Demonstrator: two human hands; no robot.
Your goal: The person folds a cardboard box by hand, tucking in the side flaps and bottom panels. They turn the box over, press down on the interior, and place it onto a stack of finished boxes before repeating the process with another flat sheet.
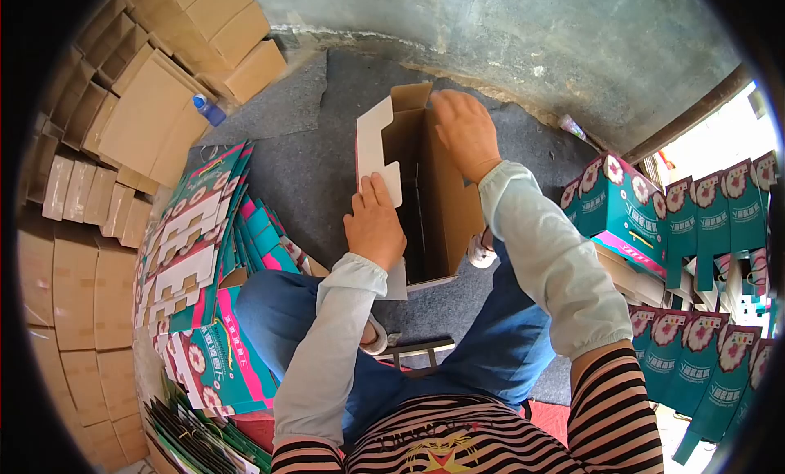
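Standing open straight ahead of you, the tall brown cardboard box with white flaps [425, 196] ran lengthwise away from your knees; your left hand [374, 223] lay flat on its near flap, your right hand [464, 133] pressed spread on its far rim.

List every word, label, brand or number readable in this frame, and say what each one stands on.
No text here can be read with certainty.
Assembled teal cartons at right: white characters on the sides, too blurred to read.
Flat teal cartons stacked at left: printed characters and flower pattern, too small to read.
Striped shirt: star emblem with small lettering, illegible.
Open brown box under the left hand and right hand: no print visible.
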